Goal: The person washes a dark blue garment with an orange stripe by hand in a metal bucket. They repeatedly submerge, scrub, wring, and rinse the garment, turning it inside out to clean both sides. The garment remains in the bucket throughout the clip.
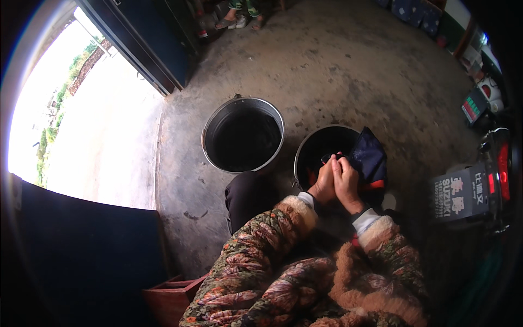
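Over the rim of a dark bucket [297, 160], my left hand [324, 183] and my right hand [347, 184] are pressed together. Both are closed around a bunched part of a navy cloth garment [369, 155] with a red-orange band. The rest of it drapes over the bucket's right side. A small red patch shows inside the bucket, whose depths are too dark to make out. To the left stands a wide metal tub [207, 152], dark inside; whether it holds water is hard to see.
My dark-trousered knee [247, 200] is just below the tub. At right stands a vehicle's rear with a red light [504, 175] and a grey mudguard [461, 192] bearing writing. An open doorway lies left, beside a dark door [151, 45]. Another person's feet [239, 22] show at the top.
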A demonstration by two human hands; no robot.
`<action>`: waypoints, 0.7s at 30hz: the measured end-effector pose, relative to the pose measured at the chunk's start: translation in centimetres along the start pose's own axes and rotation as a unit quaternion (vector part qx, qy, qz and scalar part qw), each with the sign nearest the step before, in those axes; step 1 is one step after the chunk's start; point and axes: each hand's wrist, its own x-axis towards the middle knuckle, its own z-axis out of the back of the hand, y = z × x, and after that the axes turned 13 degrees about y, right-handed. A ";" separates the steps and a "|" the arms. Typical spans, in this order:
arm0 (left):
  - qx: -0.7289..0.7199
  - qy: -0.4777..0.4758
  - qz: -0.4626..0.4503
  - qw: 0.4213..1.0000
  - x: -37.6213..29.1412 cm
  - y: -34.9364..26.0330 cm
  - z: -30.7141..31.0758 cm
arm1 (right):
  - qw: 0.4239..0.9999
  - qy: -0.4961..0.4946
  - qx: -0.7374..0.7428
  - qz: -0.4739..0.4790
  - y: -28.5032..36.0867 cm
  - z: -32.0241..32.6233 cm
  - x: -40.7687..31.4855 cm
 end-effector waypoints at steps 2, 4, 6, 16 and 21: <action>0.005 -0.119 0.047 0.992 -0.1 0.0 -0.1 | 0.999 -0.029 -0.009 -0.040 0.9 0.8 0.9; -0.064 -0.139 0.118 0.981 -0.2 0.3 -0.3 | 0.980 -0.115 -0.076 -0.146 0.4 2.0 1.9; 0.047 -0.177 0.087 0.979 -0.2 -0.2 -0.2 | 0.992 -0.090 0.005 -0.085 1.2 1.8 2.0; -0.061 -0.085 0.147 0.984 -0.3 -1.6 1.1 | 0.989 -0.126 -0.036 -0.062 1.2 1.6 1.6; -0.010 0.066 0.032 0.997 -0.3 -2.8 0.2 | 0.997 0.048 -0.031 0.046 4.5 1.9 0.6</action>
